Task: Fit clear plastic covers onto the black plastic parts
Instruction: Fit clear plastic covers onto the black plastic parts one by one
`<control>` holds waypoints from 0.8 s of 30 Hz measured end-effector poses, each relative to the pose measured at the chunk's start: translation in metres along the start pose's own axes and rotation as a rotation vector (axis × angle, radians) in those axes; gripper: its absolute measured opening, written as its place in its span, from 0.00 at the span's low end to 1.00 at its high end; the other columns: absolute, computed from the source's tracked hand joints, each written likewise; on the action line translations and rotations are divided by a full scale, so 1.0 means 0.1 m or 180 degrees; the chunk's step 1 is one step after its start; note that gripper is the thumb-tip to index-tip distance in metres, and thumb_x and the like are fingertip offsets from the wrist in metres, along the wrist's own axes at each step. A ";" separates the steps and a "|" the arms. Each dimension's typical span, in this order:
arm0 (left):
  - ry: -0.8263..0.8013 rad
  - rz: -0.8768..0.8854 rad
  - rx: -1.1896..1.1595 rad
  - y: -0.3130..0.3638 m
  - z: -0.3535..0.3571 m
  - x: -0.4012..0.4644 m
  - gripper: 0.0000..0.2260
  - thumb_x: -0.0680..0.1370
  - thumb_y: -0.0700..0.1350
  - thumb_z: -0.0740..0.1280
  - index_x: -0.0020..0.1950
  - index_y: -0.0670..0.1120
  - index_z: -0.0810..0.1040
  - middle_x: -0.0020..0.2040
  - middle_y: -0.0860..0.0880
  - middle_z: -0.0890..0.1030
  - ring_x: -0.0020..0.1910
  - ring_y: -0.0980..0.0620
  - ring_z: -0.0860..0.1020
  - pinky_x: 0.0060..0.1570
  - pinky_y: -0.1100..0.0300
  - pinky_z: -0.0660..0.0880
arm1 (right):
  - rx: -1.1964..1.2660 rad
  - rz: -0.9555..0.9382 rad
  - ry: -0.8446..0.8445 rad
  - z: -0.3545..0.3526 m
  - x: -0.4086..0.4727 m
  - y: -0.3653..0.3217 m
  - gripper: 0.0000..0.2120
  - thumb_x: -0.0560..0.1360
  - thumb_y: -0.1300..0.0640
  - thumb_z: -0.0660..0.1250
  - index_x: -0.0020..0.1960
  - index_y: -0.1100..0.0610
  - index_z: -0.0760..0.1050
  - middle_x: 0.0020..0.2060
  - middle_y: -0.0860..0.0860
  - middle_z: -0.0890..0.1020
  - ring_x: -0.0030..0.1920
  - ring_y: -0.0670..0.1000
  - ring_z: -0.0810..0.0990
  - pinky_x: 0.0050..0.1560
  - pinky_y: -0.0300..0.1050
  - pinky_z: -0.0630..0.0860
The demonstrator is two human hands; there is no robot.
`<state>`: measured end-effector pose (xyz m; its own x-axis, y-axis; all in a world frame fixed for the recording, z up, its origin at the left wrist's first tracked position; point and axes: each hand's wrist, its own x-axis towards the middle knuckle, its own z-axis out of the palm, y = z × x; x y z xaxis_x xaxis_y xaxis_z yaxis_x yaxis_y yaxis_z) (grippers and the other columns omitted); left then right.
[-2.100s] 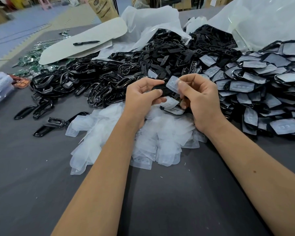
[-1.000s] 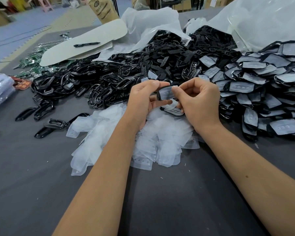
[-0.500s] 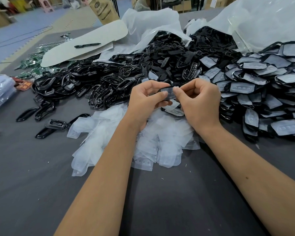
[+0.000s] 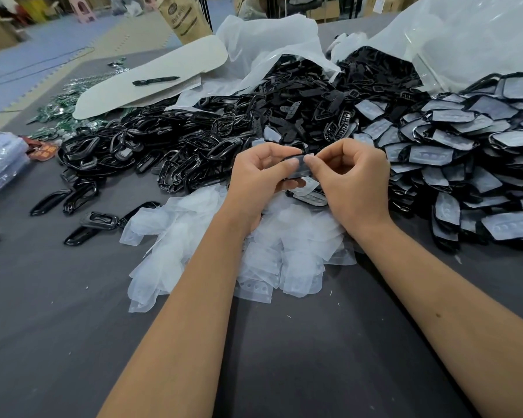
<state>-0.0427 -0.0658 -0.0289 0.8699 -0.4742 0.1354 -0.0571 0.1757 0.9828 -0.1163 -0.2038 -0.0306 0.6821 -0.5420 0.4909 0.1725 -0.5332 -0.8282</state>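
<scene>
Misalignment is the main risk here. Both hands meet above the pile of clear covers (image 4: 284,251) on the bench (image 4: 58,312), each pinching one black part (image 4: 299,165) with a clear cover lying on it. The left hand (image 4: 261,176) grasps the part's left end, thumb on top and fingers curled beneath; the right hand (image 4: 352,179) pinches the right end, its thumb pressing on the cover's face. Whether the cover is fully seated all round cannot be told, since the thumbs hide most of its edge. If the thumbs press unevenly, one edge could snap in while the other rides up, and the thin cover might crease or pop loose. The glossy part could also slip from so small a pinch and drop among the loose covers below. Finished pieces (image 4: 465,164) lie heaped to the right, bare black frames (image 4: 163,152) to the left; a poorly seated piece tossed onto the finished heap would be hard to spot afterwards.
</scene>
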 end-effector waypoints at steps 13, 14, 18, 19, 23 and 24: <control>0.0027 0.0072 0.0094 0.02 0.02 -0.02 0.08 0.78 0.30 0.71 0.50 0.41 0.83 0.45 0.43 0.86 0.41 0.49 0.86 0.39 0.64 0.80 | -0.0068 0.0136 -0.0002 0.00 0.02 0.05 0.09 0.74 0.53 0.78 0.40 0.56 0.83 0.35 0.48 0.84 0.36 0.47 0.82 0.41 0.46 0.80; 0.0018 0.0089 0.0091 0.02 0.02 -0.02 0.08 0.78 0.29 0.71 0.50 0.41 0.83 0.45 0.43 0.86 0.41 0.49 0.86 0.39 0.64 0.80 | -0.0062 0.0158 -0.0012 0.00 0.02 0.05 0.09 0.74 0.53 0.78 0.40 0.56 0.82 0.35 0.48 0.84 0.36 0.48 0.82 0.41 0.47 0.81; -0.0027 0.0121 -0.0003 0.02 0.01 -0.02 0.09 0.78 0.29 0.70 0.49 0.42 0.83 0.47 0.42 0.86 0.42 0.47 0.86 0.39 0.63 0.80 | 0.0181 0.0319 -0.0085 -0.01 0.03 0.06 0.10 0.73 0.53 0.79 0.42 0.56 0.79 0.35 0.48 0.82 0.35 0.49 0.80 0.40 0.49 0.80; -0.0033 0.0123 -0.0021 0.02 0.00 -0.02 0.09 0.78 0.29 0.70 0.49 0.43 0.83 0.47 0.42 0.86 0.42 0.47 0.86 0.39 0.62 0.80 | 0.0380 0.0419 -0.0157 -0.01 0.04 0.06 0.11 0.73 0.54 0.79 0.44 0.56 0.78 0.35 0.48 0.81 0.34 0.48 0.79 0.37 0.48 0.80; -0.0111 0.0152 -0.0089 0.01 -0.01 -0.01 0.09 0.78 0.29 0.69 0.51 0.41 0.83 0.49 0.41 0.86 0.45 0.46 0.85 0.40 0.60 0.80 | 0.1217 0.0772 -0.0563 -0.03 0.06 0.08 0.07 0.76 0.61 0.77 0.49 0.60 0.79 0.32 0.50 0.81 0.29 0.49 0.78 0.27 0.43 0.74; -0.0133 0.0159 -0.0103 0.02 -0.02 -0.01 0.09 0.78 0.29 0.69 0.51 0.41 0.83 0.49 0.41 0.86 0.45 0.45 0.85 0.41 0.59 0.81 | 0.1276 0.0779 -0.0611 -0.03 0.06 0.08 0.06 0.76 0.62 0.77 0.48 0.61 0.80 0.30 0.50 0.81 0.28 0.49 0.78 0.26 0.42 0.73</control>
<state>-0.0432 -0.0634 -0.0278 0.8451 -0.4998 0.1898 -0.0833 0.2276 0.9702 -0.1130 -0.2139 -0.0333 0.8485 -0.4705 0.2422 0.2249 -0.0938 -0.9699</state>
